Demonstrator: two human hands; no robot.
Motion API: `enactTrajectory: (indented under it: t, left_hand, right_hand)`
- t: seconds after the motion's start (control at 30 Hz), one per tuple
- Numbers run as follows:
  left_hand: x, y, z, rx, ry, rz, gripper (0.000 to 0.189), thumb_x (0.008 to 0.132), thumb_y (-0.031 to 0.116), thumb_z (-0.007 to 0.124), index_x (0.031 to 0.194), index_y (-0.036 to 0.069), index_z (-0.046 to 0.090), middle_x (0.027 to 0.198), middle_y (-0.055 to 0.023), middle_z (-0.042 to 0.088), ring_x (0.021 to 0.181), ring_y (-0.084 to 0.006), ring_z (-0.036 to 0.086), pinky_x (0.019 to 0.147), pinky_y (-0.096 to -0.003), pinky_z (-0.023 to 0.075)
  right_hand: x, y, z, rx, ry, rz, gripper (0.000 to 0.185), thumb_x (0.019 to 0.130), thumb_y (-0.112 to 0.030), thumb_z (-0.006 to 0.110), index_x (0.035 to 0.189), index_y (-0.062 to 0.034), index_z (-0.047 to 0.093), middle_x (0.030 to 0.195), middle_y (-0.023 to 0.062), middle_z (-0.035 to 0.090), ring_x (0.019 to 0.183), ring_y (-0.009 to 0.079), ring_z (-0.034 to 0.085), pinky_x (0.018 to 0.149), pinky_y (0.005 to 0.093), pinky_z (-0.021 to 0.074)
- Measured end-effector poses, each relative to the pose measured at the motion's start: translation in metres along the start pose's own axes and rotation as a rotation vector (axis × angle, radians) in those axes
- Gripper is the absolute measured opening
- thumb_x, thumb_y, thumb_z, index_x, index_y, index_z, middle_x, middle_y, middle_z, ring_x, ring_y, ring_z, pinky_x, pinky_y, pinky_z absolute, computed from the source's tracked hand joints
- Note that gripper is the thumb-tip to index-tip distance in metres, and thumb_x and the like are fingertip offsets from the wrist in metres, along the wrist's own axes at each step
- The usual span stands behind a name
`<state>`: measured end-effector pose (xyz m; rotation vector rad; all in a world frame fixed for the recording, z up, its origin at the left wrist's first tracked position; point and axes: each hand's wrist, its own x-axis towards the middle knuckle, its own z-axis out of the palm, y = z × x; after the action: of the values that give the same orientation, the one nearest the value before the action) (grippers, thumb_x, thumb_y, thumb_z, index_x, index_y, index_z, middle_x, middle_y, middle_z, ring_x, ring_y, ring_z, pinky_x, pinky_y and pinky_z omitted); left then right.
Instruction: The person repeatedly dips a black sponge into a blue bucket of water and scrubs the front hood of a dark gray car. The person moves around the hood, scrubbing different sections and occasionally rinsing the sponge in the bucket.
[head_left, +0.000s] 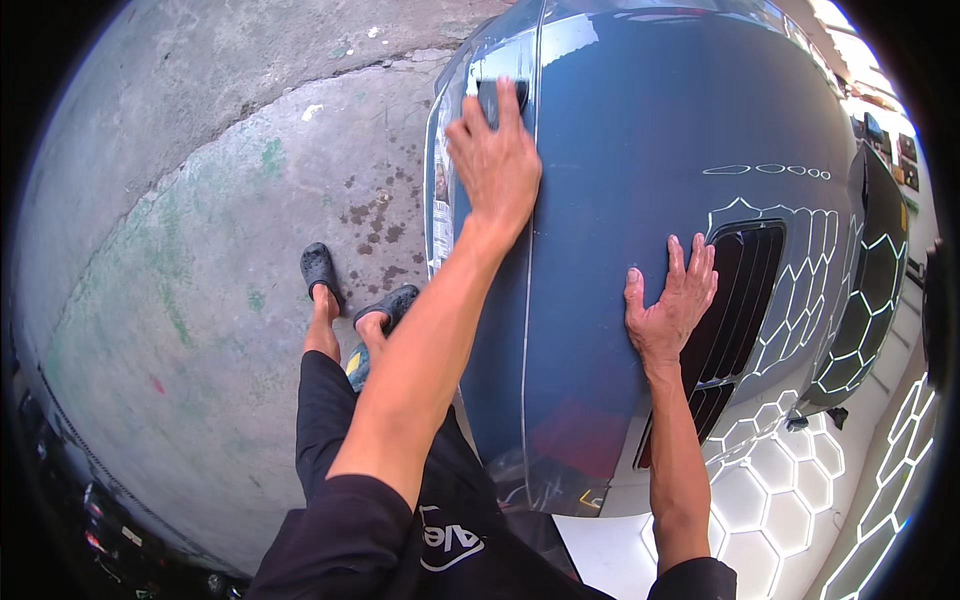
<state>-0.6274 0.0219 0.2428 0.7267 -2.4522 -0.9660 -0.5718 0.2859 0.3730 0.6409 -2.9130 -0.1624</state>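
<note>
A car's glossy blue-grey body panel (600, 135) fills the middle, crossed lengthwise by a thin panel seam (529, 322). On the strip at the outer side of that seam, my left hand (499, 169) presses its fingers over a small dark flat pad (491, 97). Much of the pad is hidden under the fingers, and its material cannot be told. My right hand (670, 309) rests on the panel with fingers spread, holding nothing. Its fingertips reach the edge of a dark slatted vent (739, 292).
A stained concrete floor (225, 225) with a long crack lies to the left, where my feet stand in dark clogs (319, 262). A black curved car part (862, 300) rises at the right. Bright hexagonal light outlines (780, 480) show at lower right. Dark vehicles (112, 525) appear at lower left.
</note>
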Motion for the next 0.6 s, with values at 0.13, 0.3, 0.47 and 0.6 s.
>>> enactTrajectory:
  t: [0.13,0.3,0.47,0.6]
  left_hand:
    - [0.069,0.000,0.007,-0.043,-0.008,-0.010,0.056,0.108,0.020,0.061,0.163,0.013,0.053,0.148,-0.0317,0.051,0.120,-0.0473,0.051,0.105,-0.0607,0.0446]
    - [-0.011,0.013,0.001,0.044,-0.011,-0.032,0.057,0.107,0.020,0.062,0.164,0.014,0.053,0.142,-0.0301,0.052,0.119,-0.0468,0.051,0.102,-0.0613,0.0454]
    - [0.085,0.009,0.015,-0.004,-0.008,-0.014,0.057,0.107,0.020,0.062,0.163,0.014,0.053,0.144,-0.0307,0.051,0.119,-0.0463,0.051,0.104,-0.0608,0.0454]
    - [0.019,0.022,0.002,-0.001,-0.084,-0.057,0.057,0.108,0.020,0.061,0.164,0.013,0.052,0.147,-0.0318,0.050,0.118,-0.0462,0.050,0.106,-0.0599,0.0442]
  right_hand:
    - [0.005,-0.009,0.001,0.032,-0.005,-0.003,0.078,0.096,-0.044,0.076,0.164,-0.0183,0.050,0.177,0.0179,0.036,0.166,0.0413,0.029,0.132,0.0640,0.0237]
    - [-0.001,-0.001,-0.001,-0.007,-0.009,0.013,0.078,0.096,-0.044,0.076,0.164,-0.0181,0.050,0.177,0.0176,0.036,0.166,0.0413,0.029,0.132,0.0635,0.0234]
    - [0.003,-0.007,0.001,0.026,-0.005,0.002,0.078,0.095,-0.044,0.076,0.164,-0.0178,0.050,0.177,0.0175,0.036,0.166,0.0412,0.029,0.132,0.0631,0.0236]
    - [0.000,-0.001,-0.002,0.008,-0.021,0.022,0.078,0.095,-0.043,0.077,0.164,-0.0174,0.050,0.177,0.0174,0.036,0.166,0.0407,0.028,0.132,0.0628,0.0240]
